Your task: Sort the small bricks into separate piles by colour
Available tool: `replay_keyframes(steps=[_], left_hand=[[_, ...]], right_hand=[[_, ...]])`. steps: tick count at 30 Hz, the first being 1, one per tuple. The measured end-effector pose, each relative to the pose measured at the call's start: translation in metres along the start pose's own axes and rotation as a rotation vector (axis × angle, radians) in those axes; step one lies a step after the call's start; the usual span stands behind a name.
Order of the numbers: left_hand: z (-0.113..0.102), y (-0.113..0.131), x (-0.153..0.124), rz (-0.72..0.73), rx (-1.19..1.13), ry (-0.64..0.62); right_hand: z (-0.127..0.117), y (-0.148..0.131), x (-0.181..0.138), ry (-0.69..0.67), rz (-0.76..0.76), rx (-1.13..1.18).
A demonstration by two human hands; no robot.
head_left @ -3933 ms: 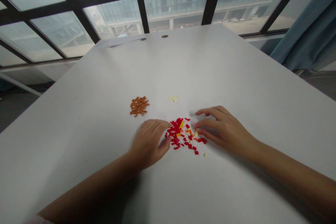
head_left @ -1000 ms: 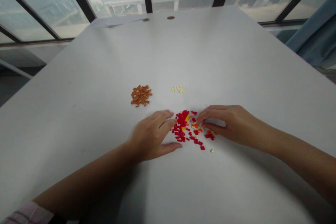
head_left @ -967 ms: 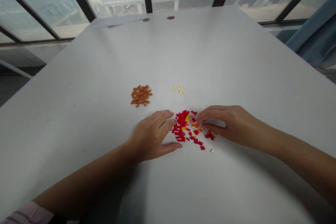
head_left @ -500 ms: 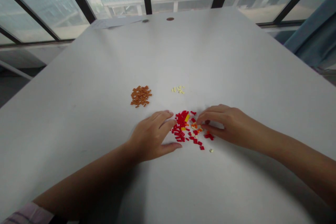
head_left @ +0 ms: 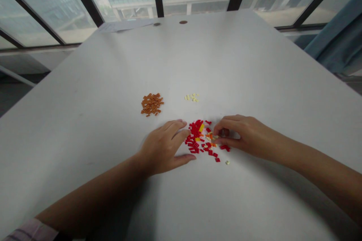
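At the lower left, the striped pink cuff (head_left: 31, 230) of my sleeve marks where my left arm enters the frame. My left hand (head_left: 166, 149) lies open and nearly flat on the white table (head_left: 85, 128), holding nothing, its fingertips close to the left edge of a heap of tiny plastic bricks (head_left: 199, 139). Above that heap, near the middle of the frame, sits a compact pile of orange-brown bricks (head_left: 152, 104), and to its right a small group of cream bricks (head_left: 191, 97), both apart from my hands. The heap is mostly red, with yellow, orange and cream pieces mixed in. My right hand (head_left: 243, 135) reaches in from the right, narrowed to a pinch at the heap's right side, with my thumb and fingertips (head_left: 217, 128) closed around pale and orange bits. I cannot tell whether I hold a piece. Below my right hand lies a lone cream brick (head_left: 227, 162).
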State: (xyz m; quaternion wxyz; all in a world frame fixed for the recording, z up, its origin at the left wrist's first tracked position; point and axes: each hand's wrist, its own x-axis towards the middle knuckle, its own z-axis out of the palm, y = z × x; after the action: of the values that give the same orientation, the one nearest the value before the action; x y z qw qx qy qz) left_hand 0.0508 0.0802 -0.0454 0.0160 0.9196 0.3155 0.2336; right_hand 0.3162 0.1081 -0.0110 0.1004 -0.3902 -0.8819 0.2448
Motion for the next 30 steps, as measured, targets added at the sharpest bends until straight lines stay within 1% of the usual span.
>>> replay_keyframes(steps=[9, 13, 15, 18, 22, 24, 27, 30], left_hand=[[0.0, 0.0, -0.001, -0.011, -0.006, -0.018], [0.0, 0.0, -0.001, -0.006, -0.014, -0.011], [0.0, 0.0, -0.001, -0.004, -0.004, -0.008], [0.0, 0.0, -0.001, 0.003, 0.014, -0.008], [0.0, 0.001, -0.001, 0.011, 0.014, 0.0], [-0.001, 0.001, 0.0, 0.006, 0.011, -0.003], [-0.003, 0.001, 0.0, 0.004, 0.017, -0.014], [-0.003, 0.001, 0.001, 0.013, 0.017, -0.007]], right_hand=[[0.002, 0.002, -0.006, 0.046, -0.045, -0.045], [-0.001, 0.002, -0.001, 0.13, -0.074, -0.038], [-0.004, 0.003, 0.008, 0.195, -0.064, -0.035], [-0.006, 0.012, 0.032, 0.281, -0.013, -0.04], [-0.004, 0.032, 0.067, 0.331, 0.066, -0.041], [-0.002, 0.039, 0.079, 0.351, 0.099, -0.042], [0.001, 0.041, 0.086, 0.383, 0.113, -0.036], [0.0, 0.037, 0.082, 0.4, 0.114, -0.038]])
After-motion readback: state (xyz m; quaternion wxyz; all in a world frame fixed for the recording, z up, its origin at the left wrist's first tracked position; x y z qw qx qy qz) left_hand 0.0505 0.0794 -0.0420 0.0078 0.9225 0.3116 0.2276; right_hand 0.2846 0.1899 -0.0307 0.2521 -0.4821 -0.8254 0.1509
